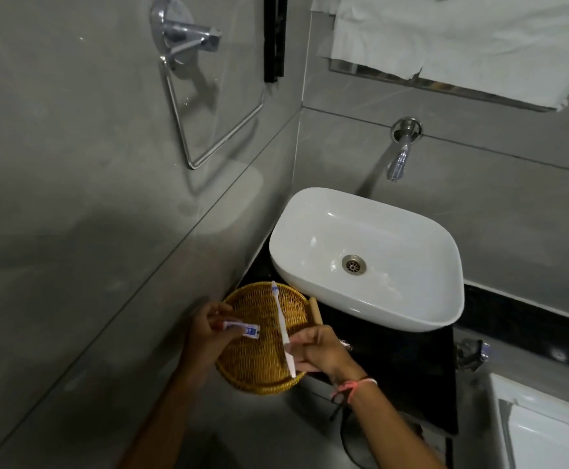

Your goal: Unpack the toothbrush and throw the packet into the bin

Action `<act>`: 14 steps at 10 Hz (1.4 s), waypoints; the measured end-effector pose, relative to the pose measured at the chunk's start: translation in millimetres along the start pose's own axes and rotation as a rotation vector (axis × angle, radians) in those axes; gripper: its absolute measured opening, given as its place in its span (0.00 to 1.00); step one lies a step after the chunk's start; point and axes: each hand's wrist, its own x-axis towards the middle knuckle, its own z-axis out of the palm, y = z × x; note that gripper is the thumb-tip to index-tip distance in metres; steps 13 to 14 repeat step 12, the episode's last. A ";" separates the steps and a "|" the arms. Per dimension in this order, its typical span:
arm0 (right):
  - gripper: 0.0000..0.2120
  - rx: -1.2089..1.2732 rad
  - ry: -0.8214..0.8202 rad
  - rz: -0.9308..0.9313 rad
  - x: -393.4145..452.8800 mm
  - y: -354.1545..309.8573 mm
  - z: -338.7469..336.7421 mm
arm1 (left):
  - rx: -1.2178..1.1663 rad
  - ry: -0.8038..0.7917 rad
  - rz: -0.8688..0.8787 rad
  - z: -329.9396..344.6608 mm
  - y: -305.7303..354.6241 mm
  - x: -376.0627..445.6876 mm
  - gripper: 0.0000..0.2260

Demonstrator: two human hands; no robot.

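A white toothbrush [280,319] with its bristle head pointing away from me is held by its handle end in my right hand [316,350], above a round wicker tray [259,370]. My left hand [208,336] pinches a small white tube with blue print and a red cap [242,329] over the tray's left side. I cannot make out a packet, and no bin is in view.
A white basin [367,258] sits on a black counter [408,374] to the right of the tray, under a wall tap [401,154]. A grey tiled wall with a chrome towel ring [208,106] stands at the left. A wooden stick [316,311] lies beside the tray.
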 end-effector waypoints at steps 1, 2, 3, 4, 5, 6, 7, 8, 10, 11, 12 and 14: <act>0.12 0.081 -0.009 0.103 26.2 -5.0 16.2 | -0.003 0.006 -0.023 6.2 -1.3 10.7 0.17; 0.14 0.129 0.067 0.166 52.2 -7.7 26.5 | 0.050 -0.006 0.005 14.4 -2.8 22.3 0.13; 0.12 0.061 0.149 0.173 71.2 -10.1 29.4 | 0.116 -0.007 -0.009 25.4 -3.9 38.2 0.15; 0.03 -0.047 0.209 0.151 79.0 -9.5 32.4 | 0.209 -0.015 -0.038 39.8 -7.1 53.8 0.13; 0.06 -0.169 0.250 0.114 85.5 -5.7 34.6 | 0.407 -0.027 -0.044 50.9 -14.9 65.7 0.09; 0.06 -0.289 0.290 0.055 88.1 -2.0 35.0 | 0.551 0.029 -0.035 60.6 -19.7 71.4 0.11; 0.14 -0.354 0.360 0.003 85.5 -2.2 38.0 | 0.608 0.091 -0.045 66.5 -21.0 71.5 0.14; 0.12 -0.403 0.376 -0.039 87.2 1.0 39.3 | 0.657 0.126 -0.012 69.8 -22.2 69.1 0.13; 0.08 -0.431 0.374 -0.080 85.4 1.6 39.8 | 0.849 0.163 0.133 74.0 -26.3 59.1 0.11; 0.07 -0.466 0.373 -0.082 79.3 -1.8 39.8 | 0.901 0.174 0.191 73.5 -26.8 53.4 0.09; 0.09 -0.479 0.365 -0.083 75.3 -4.4 40.6 | 0.886 0.191 0.255 74.8 -28.3 50.1 0.12; 0.09 -0.479 0.365 -0.083 75.3 -4.4 40.6 | 0.886 0.191 0.255 74.8 -28.3 50.1 0.12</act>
